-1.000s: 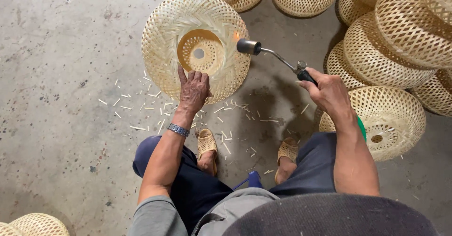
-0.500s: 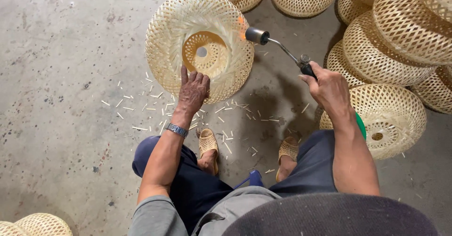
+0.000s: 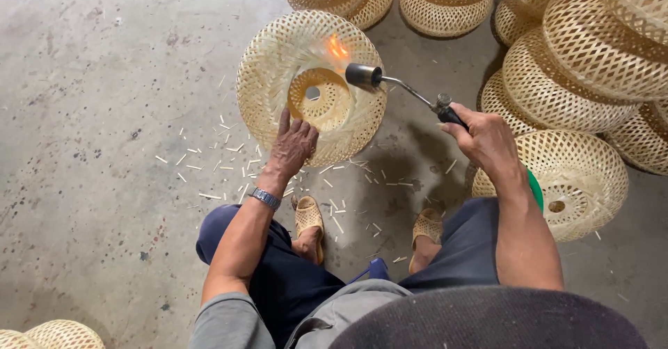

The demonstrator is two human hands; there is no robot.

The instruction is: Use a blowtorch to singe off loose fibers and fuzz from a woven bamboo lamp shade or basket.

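Nearest the camera the person is sitting low, knees apart, with woven sandals [image 3: 308, 218] planted on the concrete floor [image 3: 97, 112]. Little bamboo offcuts [image 3: 229, 164] are lying scattered all around the feet.

Moving out a bit, the left hand [image 3: 292, 146], with a wristwatch [image 3: 265, 197] just behind it, is pressing on the lower rim of a woven bamboo lampshade [image 3: 268, 77], fingers spread and curling over the edge, propping it tilted on the floor with its open side facing the person. The right hand [image 3: 487, 137] is wrapped tight around the grip of a gas torch [image 3: 400, 90], and the nozzle is pointing into the shade's upper inside wall, where a small orange flame [image 3: 337, 46] is licking the weave.

Honestly the sketchy part, as I see it: that flame is sitting right on thin dry strips, so lingering in one spot would probably scorch or light the shade. The left fingers aren't far below the heat either, so a slip of the torch could catch them. And with dry splinters on the floor, a dropped ember looks risky.

Further out, finished woven shades [image 3: 577, 57] are piling up on the right, more stacks [image 3: 445, 1] along the top edge, plus one [image 3: 577, 182] beside the right knee.
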